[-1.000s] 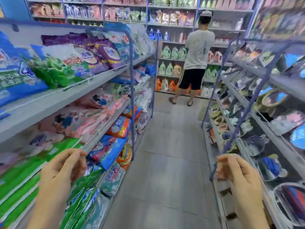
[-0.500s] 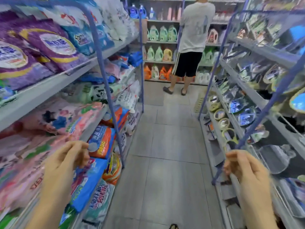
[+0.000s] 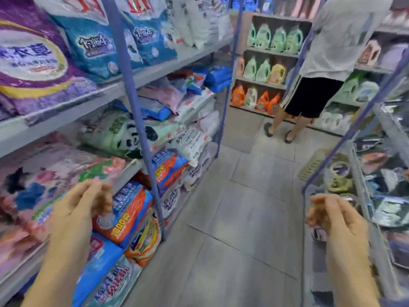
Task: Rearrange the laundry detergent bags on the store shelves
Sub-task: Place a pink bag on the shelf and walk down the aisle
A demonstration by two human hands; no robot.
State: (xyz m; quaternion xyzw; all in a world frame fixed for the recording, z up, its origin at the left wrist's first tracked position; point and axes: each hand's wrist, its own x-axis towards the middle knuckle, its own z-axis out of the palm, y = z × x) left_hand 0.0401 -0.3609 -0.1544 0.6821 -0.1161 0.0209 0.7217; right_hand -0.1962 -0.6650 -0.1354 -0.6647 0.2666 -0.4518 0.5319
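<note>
Head view down a shop aisle: tiered shelves [image 3: 73,107] packed with laundry detergent bags [image 3: 168,169] run along the side of the left hand [image 3: 81,202], from well above it to below the wrist, their near ends cut off by the frame edge. Grey floor tiles [image 3: 243,218] fill the gap between it and the right hand [image 3: 332,213]. Just beyond the right hand, a wire rack [image 3: 363,218] holds goods too blurred to identify. Far ahead of both hands, a person in a pale shirt [image 3: 340,41] and black shorts stands facing shelved bottles [image 3: 263,69], head out of shot. A large purple bag [image 3: 35,63] lies well above the left hand, with blue bags [image 3: 95,49] beside it. A panda-print bag [image 3: 124,136] sits one tier lower. An orange-and-blue bag [image 3: 128,213] lies just behind the left hand's fingertips, and whether they touch cannot be made out. Both hands hang in mid-air, fingers loosely curled, gripping nothing. Motion blur smears most labels.
</note>
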